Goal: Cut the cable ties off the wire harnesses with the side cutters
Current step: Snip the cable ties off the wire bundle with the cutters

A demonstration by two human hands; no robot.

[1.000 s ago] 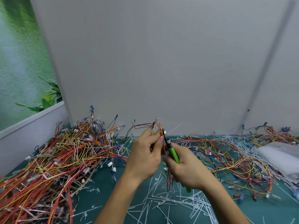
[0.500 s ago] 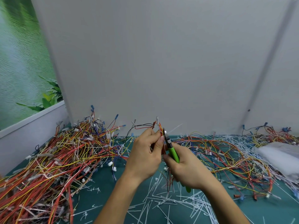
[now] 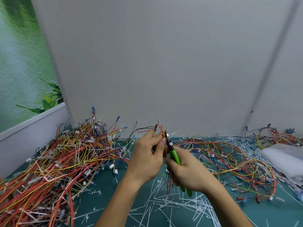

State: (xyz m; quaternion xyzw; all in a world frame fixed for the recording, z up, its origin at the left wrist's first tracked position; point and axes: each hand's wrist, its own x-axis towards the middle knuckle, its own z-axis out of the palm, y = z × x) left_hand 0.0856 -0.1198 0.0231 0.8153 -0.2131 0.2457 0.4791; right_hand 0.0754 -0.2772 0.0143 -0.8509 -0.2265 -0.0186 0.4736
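Harness (image 3: pixel 162 130) pinched in left hand (image 3: pixel 146 158), side cutters (image 3: pixel 174 155) — right hand (image 3: pixel 188 172) — alongside

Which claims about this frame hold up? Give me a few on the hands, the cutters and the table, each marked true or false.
1. The right hand grips green-handled side cutters. True.
2. The left hand lies flat on the table, holding nothing. False: it is raised and pinches a wire harness at the cutters' tip.
3. The large heap of harnesses lies on the person's left. True.
4. No cut cable ties lie on the green mat. False: many white ones are strewn over it in front of the hands.
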